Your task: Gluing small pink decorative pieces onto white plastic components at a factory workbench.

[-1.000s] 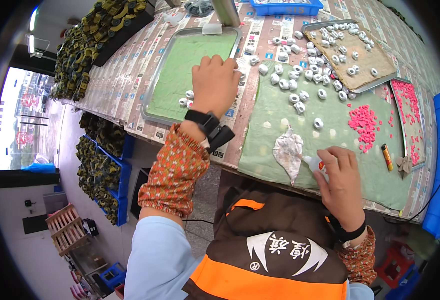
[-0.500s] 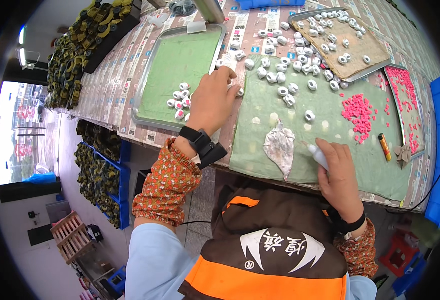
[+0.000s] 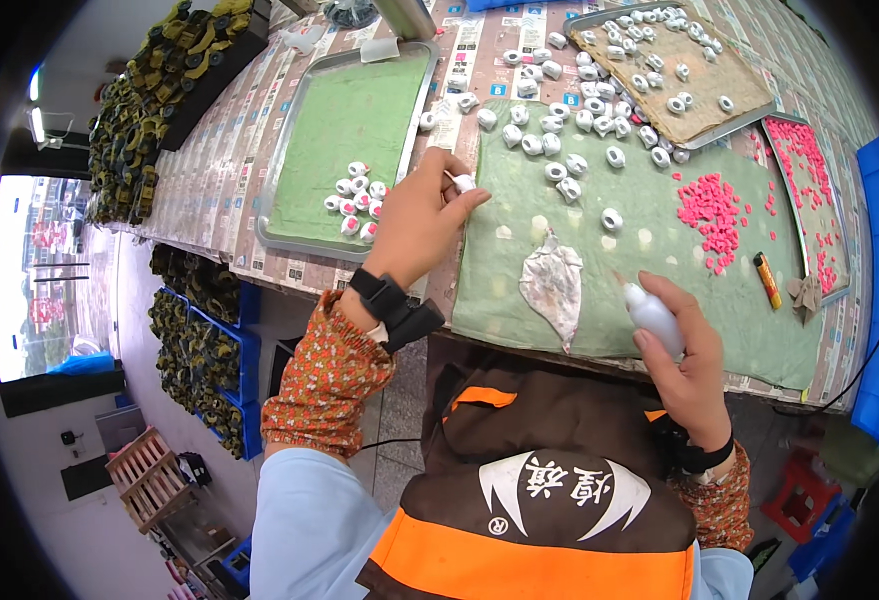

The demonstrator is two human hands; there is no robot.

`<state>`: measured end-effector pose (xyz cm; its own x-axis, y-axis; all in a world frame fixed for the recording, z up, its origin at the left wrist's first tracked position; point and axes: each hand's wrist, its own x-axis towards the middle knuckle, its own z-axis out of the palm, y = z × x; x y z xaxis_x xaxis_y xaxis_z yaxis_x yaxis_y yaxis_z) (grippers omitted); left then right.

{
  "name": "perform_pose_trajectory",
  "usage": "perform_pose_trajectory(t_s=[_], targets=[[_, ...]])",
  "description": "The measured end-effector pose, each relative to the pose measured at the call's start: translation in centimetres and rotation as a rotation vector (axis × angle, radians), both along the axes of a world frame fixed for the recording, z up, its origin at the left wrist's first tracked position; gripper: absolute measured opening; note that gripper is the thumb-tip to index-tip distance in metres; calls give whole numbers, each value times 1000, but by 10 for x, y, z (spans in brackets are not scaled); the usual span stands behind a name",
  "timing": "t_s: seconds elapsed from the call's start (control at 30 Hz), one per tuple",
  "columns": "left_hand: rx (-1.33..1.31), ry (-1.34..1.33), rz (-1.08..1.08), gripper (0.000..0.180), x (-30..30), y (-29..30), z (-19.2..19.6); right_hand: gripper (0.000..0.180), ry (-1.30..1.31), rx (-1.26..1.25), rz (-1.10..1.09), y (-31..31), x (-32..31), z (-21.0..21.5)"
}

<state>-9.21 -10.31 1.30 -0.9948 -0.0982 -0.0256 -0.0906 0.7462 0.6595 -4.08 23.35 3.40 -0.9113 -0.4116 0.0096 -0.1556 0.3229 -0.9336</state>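
Observation:
My left hand point(image 3: 422, 222) pinches a small white ring-shaped piece point(image 3: 465, 183) between thumb and fingers, at the left edge of the green cloth point(image 3: 520, 300). Just to its left lies a cluster of white pieces with pink inserts point(image 3: 356, 198) in a metal tray point(image 3: 290, 150) lined in green. My right hand point(image 3: 682, 360) grips a small white squeeze bottle point(image 3: 652, 316), nozzle pointing up and left, over the near edge of the cloth. Several loose white rings point(image 3: 558, 150) are scattered on the cloth ahead, and a pile of pink bits point(image 3: 710, 208) lies to the right.
A crumpled grey rag point(image 3: 554, 285) lies on the cloth between my hands. A brown-lined tray point(image 3: 700, 110) with more white rings sits far right, another tray with pink bits point(image 3: 810, 190) beyond it. An orange lighter point(image 3: 768, 279) lies near it. Dark green toy parts point(image 3: 145, 110) fill bins at left.
My left hand has drawn back from the green tray to the cloth's left edge, now holding a white ring. My right hand with the bottle has shifted slightly.

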Motion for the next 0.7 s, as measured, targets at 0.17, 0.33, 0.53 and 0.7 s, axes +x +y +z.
perform_pose_trajectory(t_s=[0.17, 0.33, 0.53, 0.7], targets=[[649, -128, 25, 16, 25, 17, 12, 47, -166, -155, -62, 2, 4, 9], [988, -358, -17, 18, 59, 47, 9, 47, -155, -224, -39, 1, 12, 3], [1096, -506, -96, 42, 83, 64, 19, 42, 108, -139, 44, -1, 11, 4], [1019, -452, -83, 41, 98, 71, 16, 35, 45, -174, 11, -3, 21, 8]])
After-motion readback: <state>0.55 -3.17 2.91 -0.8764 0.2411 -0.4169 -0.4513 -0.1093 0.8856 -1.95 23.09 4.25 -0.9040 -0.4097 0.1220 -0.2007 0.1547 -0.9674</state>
